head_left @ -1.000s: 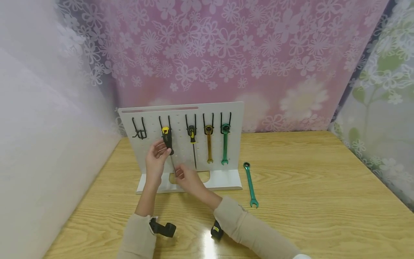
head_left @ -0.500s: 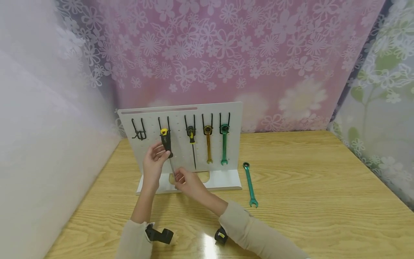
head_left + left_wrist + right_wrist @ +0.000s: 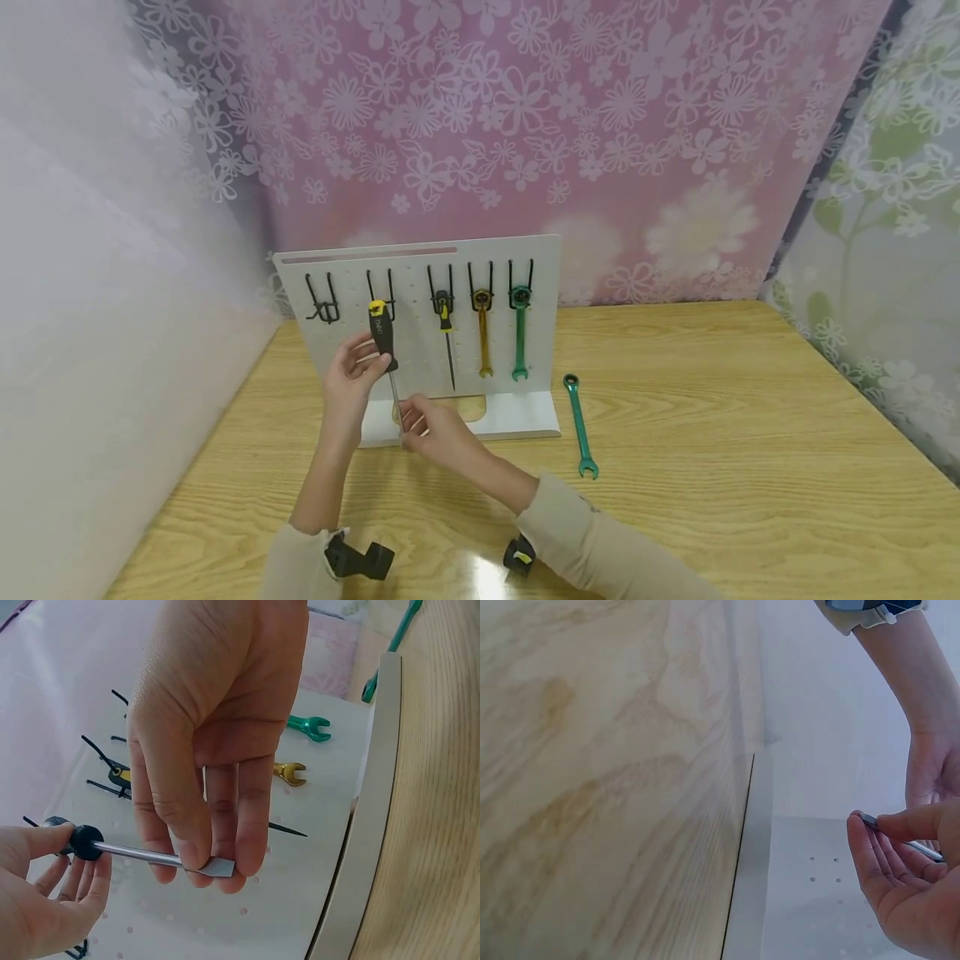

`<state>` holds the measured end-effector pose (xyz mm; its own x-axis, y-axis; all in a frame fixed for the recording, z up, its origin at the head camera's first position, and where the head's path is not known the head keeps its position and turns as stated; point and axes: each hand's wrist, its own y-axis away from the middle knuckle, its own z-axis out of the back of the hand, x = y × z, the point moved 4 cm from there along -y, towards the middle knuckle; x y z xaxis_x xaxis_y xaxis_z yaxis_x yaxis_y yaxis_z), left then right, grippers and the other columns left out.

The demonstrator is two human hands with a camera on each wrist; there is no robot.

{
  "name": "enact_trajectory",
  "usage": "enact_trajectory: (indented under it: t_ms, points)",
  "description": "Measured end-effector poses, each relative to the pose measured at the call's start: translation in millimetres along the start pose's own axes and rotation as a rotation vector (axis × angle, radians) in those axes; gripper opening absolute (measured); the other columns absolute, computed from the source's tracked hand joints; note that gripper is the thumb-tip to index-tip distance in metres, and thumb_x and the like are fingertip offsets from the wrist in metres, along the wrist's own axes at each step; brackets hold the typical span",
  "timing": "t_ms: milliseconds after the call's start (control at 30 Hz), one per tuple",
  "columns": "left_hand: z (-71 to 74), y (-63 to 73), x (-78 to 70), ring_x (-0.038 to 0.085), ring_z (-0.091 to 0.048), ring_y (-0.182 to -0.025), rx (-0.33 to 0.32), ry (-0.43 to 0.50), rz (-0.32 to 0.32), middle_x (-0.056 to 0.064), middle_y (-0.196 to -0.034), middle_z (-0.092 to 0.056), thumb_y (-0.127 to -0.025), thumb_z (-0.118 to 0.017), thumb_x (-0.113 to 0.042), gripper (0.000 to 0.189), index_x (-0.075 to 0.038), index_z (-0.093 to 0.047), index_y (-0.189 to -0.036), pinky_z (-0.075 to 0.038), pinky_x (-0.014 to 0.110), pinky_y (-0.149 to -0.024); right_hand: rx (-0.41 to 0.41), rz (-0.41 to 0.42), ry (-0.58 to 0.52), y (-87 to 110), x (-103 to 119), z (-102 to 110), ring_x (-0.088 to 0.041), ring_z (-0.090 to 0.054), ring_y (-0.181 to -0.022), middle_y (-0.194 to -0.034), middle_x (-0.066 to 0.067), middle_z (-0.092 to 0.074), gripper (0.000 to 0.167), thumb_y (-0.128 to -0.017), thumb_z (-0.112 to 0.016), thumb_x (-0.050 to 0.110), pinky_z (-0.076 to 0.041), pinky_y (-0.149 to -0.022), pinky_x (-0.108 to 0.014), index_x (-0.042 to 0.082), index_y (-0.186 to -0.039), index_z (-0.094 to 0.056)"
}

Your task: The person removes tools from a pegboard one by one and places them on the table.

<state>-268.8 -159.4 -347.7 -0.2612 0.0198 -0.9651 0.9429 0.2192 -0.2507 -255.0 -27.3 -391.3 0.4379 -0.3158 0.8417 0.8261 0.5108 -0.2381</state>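
Observation:
A flat-blade screwdriver [image 3: 382, 336] with a black handle and yellow end hangs tilted between both hands, in front of the second hook pair [image 3: 380, 287] on a white pegboard [image 3: 420, 367]. The left hand [image 3: 349, 379] pinches the lower part of the handle between thumb and fingers. Near the flat tip [image 3: 219, 868], the right hand [image 3: 217, 727] pinches the metal shaft with thumb and fingertips. The right wrist view shows the right hand [image 3: 907, 877] at the tip, with the left hand [image 3: 932, 769] behind it. Whether the handle's end touches the hook cannot be told.
On other hooks hang a smaller black-and-yellow screwdriver [image 3: 445, 317], a gold wrench [image 3: 484, 337] and a green wrench [image 3: 521, 337]. The leftmost hook [image 3: 324, 302] carries no tool. Another green wrench [image 3: 581, 427] lies on the wooden table [image 3: 712, 433], right of the pegboard.
Both hands have drawn the screwdriver slightly down, left and toward the person. Its yellow end sits lower against the hook. The left hand's grip on the handle and the right hand's on the shaft continue.

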Motion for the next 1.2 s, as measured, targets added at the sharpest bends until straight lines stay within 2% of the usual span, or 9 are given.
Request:
enact_trajectory:
  t_ms: [300,700,933,1200]
  points:
    - [2.8,8.0,-7.9,0.018,-0.054,-0.097,0.018,0.035,0.041,0.014,-0.116,-0.051,-0.089,-0.057,0.000,0.042,-0.001,-0.043,-0.129,-0.046,0.028,-0.087,0.034,0.012,-0.041,8.6,12,0,-0.007,-0.057,-0.071,-0.083,0.000,-0.057,0.021,-0.082,-0.062,-0.005,-0.050,-0.060,-0.020,0.001,-0.101,-0.056]
    - [-0.9,24.3,-28.6,0.019,-0.054,-0.097,-0.001,0.013,0.028,0.014,-0.115,-0.052,-0.088,-0.058,0.001,0.042,-0.001,-0.044,-0.128,-0.043,0.029,-0.089,0.046,0.034,-0.066,20.2,26,5,-0.007,-0.058,-0.071,-0.083,-0.002,-0.059,0.018,-0.083,-0.062,-0.005,-0.050,-0.060,-0.019,0.004,-0.097,-0.056]
    - [-13.1,34.4,-44.9,0.018,-0.055,-0.096,0.001,0.031,-0.042,0.013,-0.112,-0.054,-0.086,-0.061,0.003,0.041,0.000,-0.047,-0.124,-0.043,0.031,-0.089,0.031,0.048,-0.076,30.5,31,17,-0.011,-0.060,-0.077,-0.087,-0.005,-0.060,0.018,-0.084,-0.064,-0.001,-0.050,-0.065,-0.021,0.005,-0.099,-0.057]
    - [-38.4,37.5,-47.4,0.020,-0.055,-0.096,0.059,0.028,-0.083,0.010,-0.111,-0.055,-0.084,-0.064,0.001,0.041,-0.004,-0.049,-0.122,-0.045,0.030,-0.085,-0.014,0.052,-0.114,45.1,25,37,-0.013,-0.060,-0.078,-0.087,-0.002,-0.058,0.020,-0.085,-0.063,-0.001,-0.052,-0.066,-0.023,0.004,-0.102,-0.056]
